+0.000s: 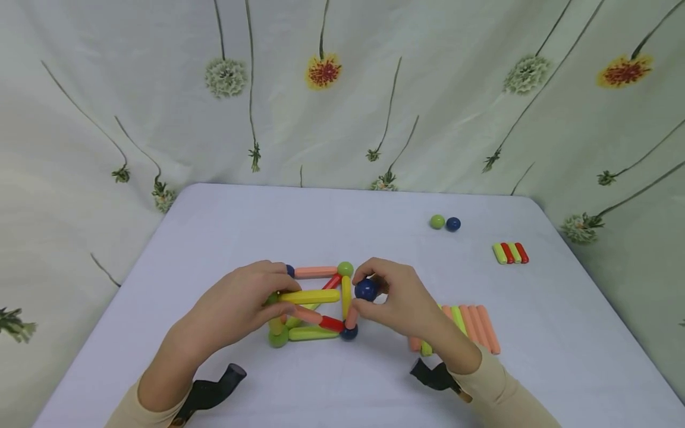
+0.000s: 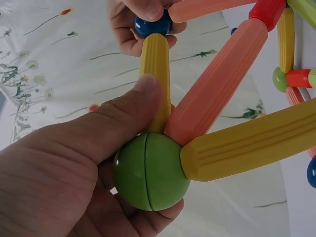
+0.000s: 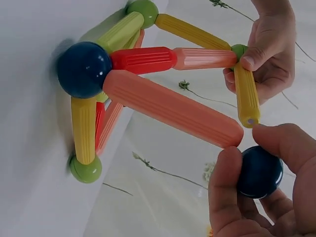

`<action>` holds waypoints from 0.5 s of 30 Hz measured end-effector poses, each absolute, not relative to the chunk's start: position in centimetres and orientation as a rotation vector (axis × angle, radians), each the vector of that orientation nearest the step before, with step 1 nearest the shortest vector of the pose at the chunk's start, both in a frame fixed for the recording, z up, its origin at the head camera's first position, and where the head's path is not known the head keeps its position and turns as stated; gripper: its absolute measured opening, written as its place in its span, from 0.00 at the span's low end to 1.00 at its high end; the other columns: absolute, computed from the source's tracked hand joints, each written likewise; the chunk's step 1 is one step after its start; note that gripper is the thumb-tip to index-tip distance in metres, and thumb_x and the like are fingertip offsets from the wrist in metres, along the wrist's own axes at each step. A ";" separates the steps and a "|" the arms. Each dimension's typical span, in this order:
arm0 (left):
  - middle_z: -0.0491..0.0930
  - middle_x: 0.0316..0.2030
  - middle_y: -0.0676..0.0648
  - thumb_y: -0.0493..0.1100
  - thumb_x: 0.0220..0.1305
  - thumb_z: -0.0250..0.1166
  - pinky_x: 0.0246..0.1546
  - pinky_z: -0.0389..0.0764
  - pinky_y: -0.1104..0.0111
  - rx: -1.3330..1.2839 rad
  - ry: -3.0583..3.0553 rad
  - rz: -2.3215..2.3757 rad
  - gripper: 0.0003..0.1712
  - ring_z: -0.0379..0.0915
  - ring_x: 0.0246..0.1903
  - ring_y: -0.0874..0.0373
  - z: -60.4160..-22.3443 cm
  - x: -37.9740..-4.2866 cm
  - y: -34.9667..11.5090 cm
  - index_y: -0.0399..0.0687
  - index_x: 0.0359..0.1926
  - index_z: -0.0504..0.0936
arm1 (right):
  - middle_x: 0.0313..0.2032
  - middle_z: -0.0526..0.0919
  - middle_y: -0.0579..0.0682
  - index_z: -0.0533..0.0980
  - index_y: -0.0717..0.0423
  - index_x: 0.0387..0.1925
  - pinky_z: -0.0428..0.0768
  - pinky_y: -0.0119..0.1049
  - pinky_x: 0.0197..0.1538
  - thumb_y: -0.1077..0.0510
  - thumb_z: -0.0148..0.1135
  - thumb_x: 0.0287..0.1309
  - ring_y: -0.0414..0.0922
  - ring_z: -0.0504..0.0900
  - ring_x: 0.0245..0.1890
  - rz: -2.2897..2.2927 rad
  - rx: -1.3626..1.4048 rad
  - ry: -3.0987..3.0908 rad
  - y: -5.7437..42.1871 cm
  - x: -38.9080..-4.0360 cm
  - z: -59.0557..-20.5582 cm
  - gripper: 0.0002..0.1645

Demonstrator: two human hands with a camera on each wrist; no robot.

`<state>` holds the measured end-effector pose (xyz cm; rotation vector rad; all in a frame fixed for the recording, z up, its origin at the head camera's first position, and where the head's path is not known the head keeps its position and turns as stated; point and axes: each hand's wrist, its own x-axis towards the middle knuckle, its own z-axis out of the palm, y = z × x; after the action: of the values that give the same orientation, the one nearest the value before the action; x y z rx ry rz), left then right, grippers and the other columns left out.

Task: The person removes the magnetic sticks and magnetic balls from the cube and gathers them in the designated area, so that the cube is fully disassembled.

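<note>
A frame of ridged rods and balls stands on the table in front of me. My left hand point(image 1: 241, 300) holds the green ball point(image 2: 150, 173) at its raised left corner, thumb along a yellow rod point(image 1: 313, 296) that reaches toward the right hand. With thumb and fingers, my right hand point(image 1: 404, 297) grips a dark blue ball point(image 3: 260, 172) at the upper end of a tilted pink rod point(image 3: 173, 108). That rod rises from a lower blue ball point(image 1: 349, 333). In the right wrist view, the yellow rod's free end lies close to the held blue ball.
Farther back on the table point(image 1: 374, 220) are a loose green ball point(image 1: 437, 222) and a blue ball point(image 1: 453, 224). Short yellow-green and red rods point(image 1: 511, 253) lie at the right. Pink and yellow-green rods point(image 1: 476, 327) are partly hidden by the right forearm.
</note>
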<state>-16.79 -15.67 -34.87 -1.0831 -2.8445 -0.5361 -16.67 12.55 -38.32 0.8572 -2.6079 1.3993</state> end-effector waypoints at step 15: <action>0.74 0.31 0.64 0.48 0.50 0.77 0.32 0.74 0.71 -1.080 -2.837 -0.514 0.14 0.66 0.31 0.65 -34.7 -16.5 -15.7 0.56 0.39 0.86 | 0.40 0.80 0.50 0.77 0.50 0.51 0.80 0.36 0.37 0.55 0.69 0.59 0.50 0.77 0.37 1.460 0.298 -2.737 20.3 -19.7 -37.7 0.19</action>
<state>-16.51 -15.71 -34.74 -1.0805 -2.8374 -0.5137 -19.70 20.27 -37.72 0.2981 -2.7368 1.4598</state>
